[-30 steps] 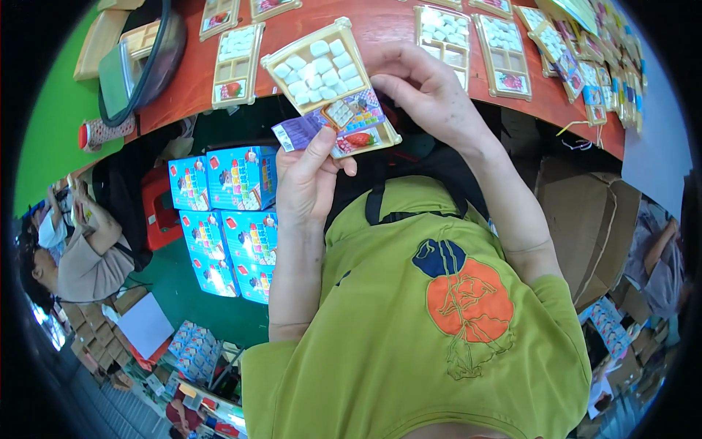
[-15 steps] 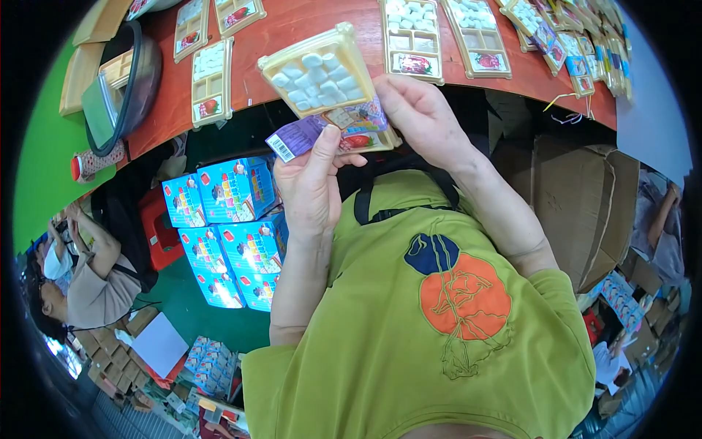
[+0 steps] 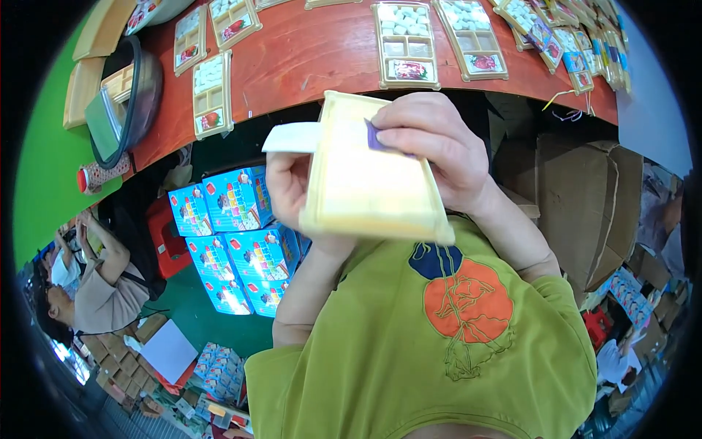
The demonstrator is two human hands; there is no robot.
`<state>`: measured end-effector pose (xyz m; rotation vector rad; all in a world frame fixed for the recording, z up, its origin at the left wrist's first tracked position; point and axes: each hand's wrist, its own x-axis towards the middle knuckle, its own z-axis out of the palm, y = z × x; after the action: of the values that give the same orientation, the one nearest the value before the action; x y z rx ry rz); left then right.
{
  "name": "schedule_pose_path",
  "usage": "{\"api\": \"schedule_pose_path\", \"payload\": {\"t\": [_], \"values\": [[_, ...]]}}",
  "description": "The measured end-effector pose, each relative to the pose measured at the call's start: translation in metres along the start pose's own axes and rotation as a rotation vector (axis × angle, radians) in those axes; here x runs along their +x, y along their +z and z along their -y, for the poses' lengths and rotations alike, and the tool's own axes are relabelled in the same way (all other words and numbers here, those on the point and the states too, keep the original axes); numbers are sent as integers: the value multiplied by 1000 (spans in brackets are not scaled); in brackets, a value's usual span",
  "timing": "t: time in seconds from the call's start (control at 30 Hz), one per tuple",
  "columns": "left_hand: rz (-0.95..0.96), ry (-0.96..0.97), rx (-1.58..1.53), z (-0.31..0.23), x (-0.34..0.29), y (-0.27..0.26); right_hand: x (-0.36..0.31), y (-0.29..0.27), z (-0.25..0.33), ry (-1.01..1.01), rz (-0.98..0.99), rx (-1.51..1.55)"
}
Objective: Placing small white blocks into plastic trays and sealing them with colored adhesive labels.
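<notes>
A cream plastic tray (image 3: 373, 186) is held up before my chest with its plain underside showing. My left hand (image 3: 285, 183) grips it from the left, most of its fingers hidden behind the tray. A paper label strip crosses the tray: its white back (image 3: 292, 137) sticks out at the left, and its purple end (image 3: 376, 136) is folded onto the underside. My right hand (image 3: 442, 143) is closed round the right edge, fingers pressing that purple end down. The tray's contents face away and are hidden.
Trays with white pieces (image 3: 406, 22) lie on the red table (image 3: 307, 55), and labelled ones pile up at the right (image 3: 578, 44). A dark basket (image 3: 150, 80) stands at the left. Blue printed boxes (image 3: 238, 197) are stacked below; a cardboard box (image 3: 585, 205) is at right. People sit nearby.
The tray has been turned over, from its side with white pieces to its plain underside. My right hand has folded the purple label end round onto the underside.
</notes>
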<state>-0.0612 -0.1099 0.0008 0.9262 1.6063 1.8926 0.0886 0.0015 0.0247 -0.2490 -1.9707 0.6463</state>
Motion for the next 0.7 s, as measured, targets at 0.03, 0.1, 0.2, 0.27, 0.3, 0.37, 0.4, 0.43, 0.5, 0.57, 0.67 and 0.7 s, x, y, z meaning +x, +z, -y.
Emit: {"api": "schedule_pose_path", "payload": {"t": [0.03, 0.1, 0.2, 0.27, 0.3, 0.37, 0.4, 0.43, 0.5, 0.57, 0.67, 0.7], "values": [[15, -129, -260, 3, -3, -7, 4, -3, 3, -47, 11, -18], [-176, -244, -41, -51, 1, 21, 5, -9, 5, -57, 35, -10], [261, 383, 632, -48, 6, -10, 11, -16, 13, -74, 118, 5], [269, 427, 594, -53, 5, -7, 12, -20, 13, -73, 189, 38], [276, 474, 549, -57, 5, -5, 13, -21, 13, -70, 187, 40], [281, 451, 643, -59, 5, -6, 15, -25, 15, -47, 249, 56], [314, 528, 592, -54, 7, -7, 16, -28, 16, -43, 247, 55], [347, 605, 540, -51, 10, -8, 17, -32, 18, 24, 272, 130], [402, 687, 454, -50, 20, -5, 15, -35, 18, 93, 294, 202], [541, 663, 356, -51, 22, -2, 9, -37, 14, 25, 314, 188], [547, 635, 306, -43, 22, 6, -3, -36, 6, 75, 273, 291], [584, 591, 311, -43, 23, 8, -5, -36, 6, 67, 269, 279]]}}
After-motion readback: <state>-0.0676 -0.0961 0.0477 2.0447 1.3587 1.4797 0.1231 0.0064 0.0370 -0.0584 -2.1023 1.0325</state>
